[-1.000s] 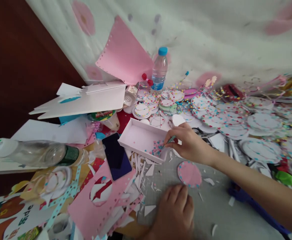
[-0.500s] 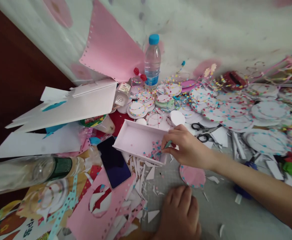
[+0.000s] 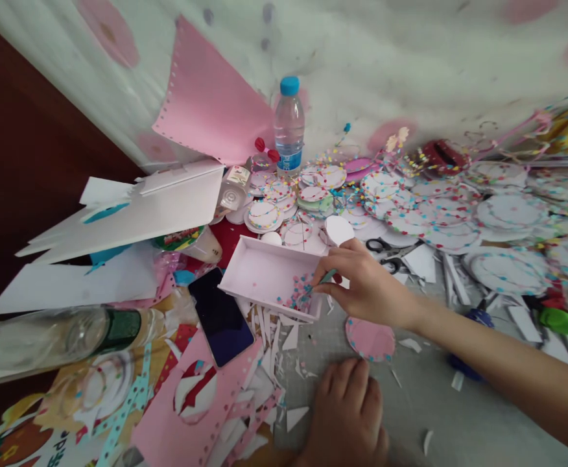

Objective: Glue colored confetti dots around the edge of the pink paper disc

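Note:
My right hand [image 3: 362, 279] is over the right end of a shallow white box [image 3: 259, 269]. Its thumb and fingers pinch a small, thin teal-green piece [image 3: 329, 277], whose exact kind I cannot make out. Inside the box, tiny pink and blue dots [image 3: 297, 293] lie heaped near these fingertips. Just below that hand, a pink paper disc [image 3: 370, 338] edged with blue dots lies on the grey tabletop [image 3: 410, 395]. My left hand [image 3: 345, 415] rests palm down in front of the disc, fingers laid on the surface, with nothing visible in it.
Black scissors [image 3: 391, 250] lie behind my right hand. Many dotted discs [image 3: 434, 217] spread across the back and right. A phone [image 3: 220, 318] is left of the box, among paper scraps. A water bottle [image 3: 290, 126] stands behind; another bottle [image 3: 70, 334] lies at left.
The view has shifted slightly, so most things sit a little further left. My right hand keeps its pinch at the box's end, and my left hand stays on the table.

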Tool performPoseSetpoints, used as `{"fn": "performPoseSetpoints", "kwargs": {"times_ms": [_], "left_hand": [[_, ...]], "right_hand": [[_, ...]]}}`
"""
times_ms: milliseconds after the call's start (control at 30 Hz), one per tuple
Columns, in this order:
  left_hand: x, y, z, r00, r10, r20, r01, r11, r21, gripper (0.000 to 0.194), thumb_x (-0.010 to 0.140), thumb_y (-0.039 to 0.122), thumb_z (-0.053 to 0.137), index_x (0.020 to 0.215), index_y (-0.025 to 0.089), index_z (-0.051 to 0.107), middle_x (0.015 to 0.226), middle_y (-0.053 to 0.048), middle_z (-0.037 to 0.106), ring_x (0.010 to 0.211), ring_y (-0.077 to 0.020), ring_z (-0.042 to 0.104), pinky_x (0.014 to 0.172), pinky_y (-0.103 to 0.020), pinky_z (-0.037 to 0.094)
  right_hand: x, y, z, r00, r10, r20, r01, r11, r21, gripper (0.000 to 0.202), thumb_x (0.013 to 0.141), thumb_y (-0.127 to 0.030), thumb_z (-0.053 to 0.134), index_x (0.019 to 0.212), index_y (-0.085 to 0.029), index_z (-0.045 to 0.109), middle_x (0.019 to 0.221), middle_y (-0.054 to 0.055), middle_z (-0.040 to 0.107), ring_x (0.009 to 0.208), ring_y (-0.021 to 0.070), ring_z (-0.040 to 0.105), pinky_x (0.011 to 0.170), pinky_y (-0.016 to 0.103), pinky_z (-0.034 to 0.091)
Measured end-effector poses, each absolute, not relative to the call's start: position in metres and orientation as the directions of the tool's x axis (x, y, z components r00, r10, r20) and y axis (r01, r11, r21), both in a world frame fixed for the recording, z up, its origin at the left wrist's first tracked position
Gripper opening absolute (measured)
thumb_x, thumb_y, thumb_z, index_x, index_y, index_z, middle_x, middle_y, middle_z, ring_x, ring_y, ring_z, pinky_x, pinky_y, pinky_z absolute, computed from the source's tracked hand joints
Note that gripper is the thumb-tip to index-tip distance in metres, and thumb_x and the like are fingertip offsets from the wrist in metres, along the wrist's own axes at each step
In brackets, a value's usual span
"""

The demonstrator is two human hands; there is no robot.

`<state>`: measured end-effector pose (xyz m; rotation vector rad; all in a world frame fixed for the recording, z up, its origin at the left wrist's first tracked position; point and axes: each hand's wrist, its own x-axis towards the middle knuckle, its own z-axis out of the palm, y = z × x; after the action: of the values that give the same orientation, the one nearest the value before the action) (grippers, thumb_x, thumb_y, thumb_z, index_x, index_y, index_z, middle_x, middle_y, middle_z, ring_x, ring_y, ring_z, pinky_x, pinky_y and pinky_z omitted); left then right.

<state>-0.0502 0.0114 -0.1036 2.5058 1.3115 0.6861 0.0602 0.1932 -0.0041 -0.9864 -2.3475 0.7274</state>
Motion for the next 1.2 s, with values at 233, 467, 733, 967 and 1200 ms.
{"fn": "performPoseSetpoints", "kwargs": {"times_ms": [233,467,733,967,1200], "left_hand": [[-0.049,0.012,-0.100,0.483,0.824,0.295,0.717,-0.566,0.408,0.031,0.083,0.036,0.051,0.105,0.017,0.063,0.122,-0.005,0.064,0.111,-0.0226,0.054,0.095,-0.036,0.043],[-0.049,0.012,-0.102,0.490,0.826,0.279,0.713,-0.564,0.417,0.032,0.081,0.035,0.053,0.106,0.017,0.062,0.124,-0.006,0.063,0.112,-0.0229,0.054,0.094,-0.036,0.044],[-0.049,0.012,-0.101,0.486,0.821,0.298,0.713,-0.570,0.408,0.032,0.081,0.035,0.053,0.105,0.017,0.063,0.120,-0.006,0.065,0.109,-0.0221,0.055,0.094,-0.035,0.044],[-0.049,0.011,-0.103,0.490,0.820,0.298,0.714,-0.573,0.402,0.033,0.081,0.036,0.053,0.106,0.017,0.063,0.120,-0.006,0.064,0.109,-0.0227,0.054,0.094,-0.036,0.044],[-0.049,0.014,-0.101,0.483,0.820,0.306,0.715,-0.571,0.403,0.031,0.081,0.034,0.053,0.104,0.016,0.064,0.118,-0.007,0.065,0.108,-0.0230,0.055,0.093,-0.035,0.045]], "right_hand": [[0.058,0.190,-0.004,-0.635,0.743,0.212,0.496,0.602,-0.626,0.006,0.082,-0.012,0.063,0.081,-0.018,0.061,0.075,0.003,0.068,0.073,0.0169,0.061,0.080,0.035,0.032],[0.055,0.186,-0.012,-0.661,0.732,0.166,0.519,0.606,-0.602,0.008,0.080,-0.009,0.064,0.081,-0.017,0.063,0.076,0.003,0.068,0.072,0.0167,0.061,0.080,0.035,0.032],[0.057,0.190,-0.009,-0.640,0.751,0.164,0.471,0.551,-0.689,0.007,0.080,-0.013,0.066,0.080,-0.019,0.062,0.076,0.002,0.070,0.072,0.0160,0.061,0.081,0.036,0.033],[0.058,0.190,-0.012,-0.664,0.728,0.170,0.485,0.593,-0.643,0.007,0.082,-0.011,0.062,0.081,-0.018,0.062,0.073,0.002,0.067,0.072,0.0168,0.061,0.080,0.036,0.033],[0.060,0.191,-0.010,-0.646,0.732,0.216,0.479,0.609,-0.632,0.007,0.083,-0.011,0.061,0.082,-0.019,0.062,0.075,0.003,0.067,0.072,0.0166,0.060,0.079,0.035,0.031]]}}
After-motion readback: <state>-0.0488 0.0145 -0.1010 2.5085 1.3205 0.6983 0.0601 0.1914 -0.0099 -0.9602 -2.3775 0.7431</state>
